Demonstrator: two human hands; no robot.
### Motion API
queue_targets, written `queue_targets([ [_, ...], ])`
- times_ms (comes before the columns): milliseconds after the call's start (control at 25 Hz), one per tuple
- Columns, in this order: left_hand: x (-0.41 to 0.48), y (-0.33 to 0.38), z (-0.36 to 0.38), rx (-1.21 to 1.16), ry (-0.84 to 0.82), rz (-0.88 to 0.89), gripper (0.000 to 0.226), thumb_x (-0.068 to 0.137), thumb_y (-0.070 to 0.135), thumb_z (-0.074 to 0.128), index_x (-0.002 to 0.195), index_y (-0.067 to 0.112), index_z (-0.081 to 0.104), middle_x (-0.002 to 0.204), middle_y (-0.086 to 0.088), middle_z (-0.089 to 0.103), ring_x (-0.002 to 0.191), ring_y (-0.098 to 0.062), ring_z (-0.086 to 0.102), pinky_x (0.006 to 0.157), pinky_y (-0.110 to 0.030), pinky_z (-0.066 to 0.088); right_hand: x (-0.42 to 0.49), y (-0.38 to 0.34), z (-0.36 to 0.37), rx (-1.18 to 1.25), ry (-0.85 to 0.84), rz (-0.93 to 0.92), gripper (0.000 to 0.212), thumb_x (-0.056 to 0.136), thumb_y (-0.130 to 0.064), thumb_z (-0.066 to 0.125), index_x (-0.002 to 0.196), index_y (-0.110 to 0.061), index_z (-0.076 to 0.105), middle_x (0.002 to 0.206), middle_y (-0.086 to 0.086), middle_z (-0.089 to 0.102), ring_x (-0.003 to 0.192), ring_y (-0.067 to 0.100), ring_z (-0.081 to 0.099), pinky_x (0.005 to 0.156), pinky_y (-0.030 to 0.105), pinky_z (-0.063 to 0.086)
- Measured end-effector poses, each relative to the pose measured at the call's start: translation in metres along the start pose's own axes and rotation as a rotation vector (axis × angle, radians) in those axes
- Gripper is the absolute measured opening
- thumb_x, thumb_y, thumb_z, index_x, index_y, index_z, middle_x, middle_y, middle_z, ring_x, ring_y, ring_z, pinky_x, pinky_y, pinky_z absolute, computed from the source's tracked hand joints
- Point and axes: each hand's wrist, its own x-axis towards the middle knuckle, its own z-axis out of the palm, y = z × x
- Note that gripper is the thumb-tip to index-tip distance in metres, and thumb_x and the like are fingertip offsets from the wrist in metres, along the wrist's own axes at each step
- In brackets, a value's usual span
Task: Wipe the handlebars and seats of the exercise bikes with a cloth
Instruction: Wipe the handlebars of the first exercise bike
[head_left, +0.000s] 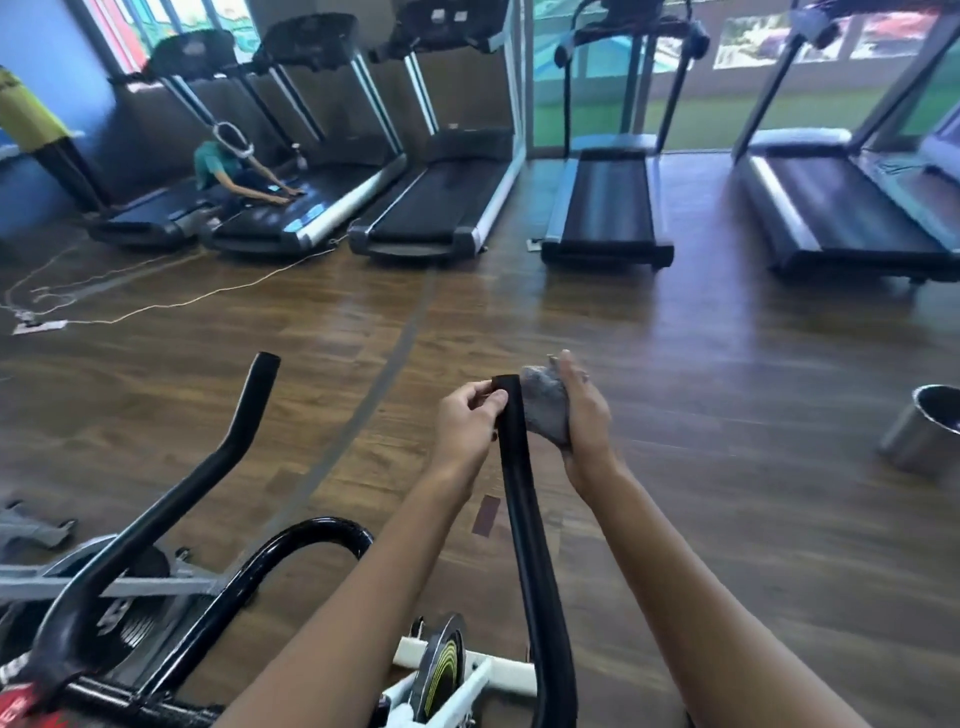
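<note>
At the handlebar (524, 493) tip, right hand (584, 415) presses cloth (545, 410) opposite left hand (465, 421) grip.

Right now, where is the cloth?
In the head view, just right of centre, the grey cloth is bunched in the right hand against the black handlebar tip, which the left hand pinches.

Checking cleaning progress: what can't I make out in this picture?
Head view:
Cloth: mostly covered by the right hand.
Handlebar: base cut off by the bottom edge.
Steel bin: cut off by the right edge, contents unseen.
Bike seats: none in frame.
</note>
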Motion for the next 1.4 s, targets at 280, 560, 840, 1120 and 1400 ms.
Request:
queue_targets([
  [280, 0.001, 0.007, -0.008, 0.045, -0.041, -0.008, 0.006, 0.095, 0.016, 0.064, 0.095, 0.017, 0.070, 0.084, -0.003, 0.068, 0.082, -0.023, 0.065, 0.076, -0.037, 0.055, -0.008, 0.001, 0.017, -0.057, -0.062, 0.117, 0.046, 0.103, -0.046, 0.042, 0.113, -0.010, 0.069, 0.097, 0.010, 0.072, 0.080, 0.017, 0.069, 0.073, 0.030, 0.055],
  [560, 0.000, 0.010, -0.011, -0.005, -0.059, -0.024, 0.010, 0.095, 0.015, 0.065, 0.089, 0.022, 0.066, 0.088, -0.001, 0.069, 0.077, -0.017, 0.065, 0.068, -0.028, 0.046, -0.009, 0.000, 0.010, -0.239, -0.126, 0.285, 0.034, 0.100, -0.041, 0.045, 0.113, -0.019, 0.068, 0.096, 0.000, 0.070, 0.086, 0.014, 0.063, 0.079, 0.031, 0.045],
  [840, 0.000, 0.008, -0.014, 0.020, -0.085, -0.065, 0.015, 0.098, 0.018, 0.060, 0.110, 0.016, 0.069, 0.094, -0.003, 0.071, 0.081, -0.018, 0.064, 0.067, -0.027, 0.044, -0.016, -0.006, 0.001, -0.176, 0.019, 0.182, 0.011, 0.097, -0.021, 0.056, 0.104, -0.018, 0.064, 0.096, 0.009, 0.067, 0.077, 0.016, 0.062, 0.065, 0.027, 0.046],
  [1120, -0.002, 0.016, -0.025, -0.231, -0.115, -0.203, 0.027, 0.105, 0.020, 0.045, 0.091, 0.011, 0.067, 0.072, 0.000, 0.066, 0.054, -0.010, 0.057, 0.049, -0.020, 0.047, -0.042, 0.029, 0.021, -1.095, 0.015, -0.455, 0.059, 0.102, -0.037, 0.047, 0.156, -0.030, 0.025, 0.165, 0.003, 0.013, 0.150, 0.022, 0.015, 0.120, 0.037, 0.019],
  [1400, 0.007, 0.023, -0.042, -0.250, -0.214, -0.305, 0.033, 0.107, 0.024, 0.038, 0.092, 0.011, 0.065, 0.070, 0.000, 0.068, 0.056, -0.009, 0.062, 0.069, -0.027, 0.050, -0.033, 0.046, 0.028, -1.480, 0.068, -0.656, 0.065, 0.106, -0.037, 0.040, 0.160, -0.012, 0.011, 0.167, 0.012, 0.003, 0.154, 0.030, -0.002, 0.122, 0.049, 0.023],
])
